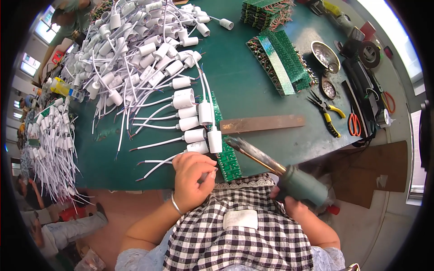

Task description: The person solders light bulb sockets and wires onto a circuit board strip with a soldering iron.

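Note:
My right hand (291, 204) grips the grey-green handle of a soldering iron (271, 165). Its dark tip points up-left, close to a white lamp socket (214, 141). That socket lies on a narrow green circuit board strip (226, 156) running from the near table edge. My left hand (193, 178) rests at the near edge, fingers curled around something small and thin that I cannot make out. It sits just below a row of white wired sockets (192, 123) laid side by side. A silver bangle circles my left wrist.
A large heap of white sockets with white wires (135, 49) fills the far left of the green table (244, 86). Stacked green circuit boards (282, 61), a brown flat bar (262, 123), yellow-handled pliers (327, 115), orange scissors (354, 124) and metal dishes (325, 55) lie right.

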Motion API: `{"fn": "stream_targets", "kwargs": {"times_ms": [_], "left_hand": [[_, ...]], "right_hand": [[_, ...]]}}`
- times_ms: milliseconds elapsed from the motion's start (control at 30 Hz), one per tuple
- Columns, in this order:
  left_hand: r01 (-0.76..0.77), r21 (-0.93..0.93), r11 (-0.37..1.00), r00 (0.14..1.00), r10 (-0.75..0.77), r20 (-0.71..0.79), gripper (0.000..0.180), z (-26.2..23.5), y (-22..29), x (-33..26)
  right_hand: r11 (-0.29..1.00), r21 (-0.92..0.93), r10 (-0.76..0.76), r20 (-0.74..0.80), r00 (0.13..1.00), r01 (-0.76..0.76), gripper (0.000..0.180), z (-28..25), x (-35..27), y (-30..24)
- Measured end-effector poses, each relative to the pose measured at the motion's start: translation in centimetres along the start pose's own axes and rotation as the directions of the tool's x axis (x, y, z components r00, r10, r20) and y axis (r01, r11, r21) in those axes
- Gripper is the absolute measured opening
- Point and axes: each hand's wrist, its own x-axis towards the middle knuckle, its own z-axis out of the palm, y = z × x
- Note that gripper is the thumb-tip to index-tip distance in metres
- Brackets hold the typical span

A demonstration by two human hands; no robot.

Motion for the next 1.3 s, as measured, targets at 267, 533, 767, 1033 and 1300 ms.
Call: {"fn": "stream_targets", "kwargs": {"times_ms": [267,533,767,1033,1300], "left_hand": [[-0.125,0.005,0.992,0.992,0.125,-0.008,0.020,-0.1,0.8,0.8],[-0.183,0.027,0.983,0.983,0.183,-0.007,0.021,-0.2,0.5,0.5],[-0.166,-0.120,0.979,0.985,0.159,-0.061,0.019,0.0,-0.1,0.1],[-0.255,-0.139,0.957,0.965,0.261,0.026,0.036,-0.1,-0.7,-0.6],[-0.203,-0.228,0.952,0.977,0.214,0.024,0.019,-0.3,-0.9,-0.5]], "right_hand": [[0.963,-0.195,-0.183,0.042,0.982,0.188,0.047,8.4,6.2,-2.6],[0.950,-0.218,-0.215,0.069,0.974,0.225,0.031,9.9,6.8,-3.6],[0.991,0.015,-0.130,0.010,0.991,0.130,0.019,10.6,6.7,-4.2],[0.982,0.164,-0.098,0.013,0.995,0.094,0.020,10.9,6.5,-3.6],[0.983,0.176,-0.055,0.044,0.998,0.046,0.026,10.9,6.3,-3.7]]}}
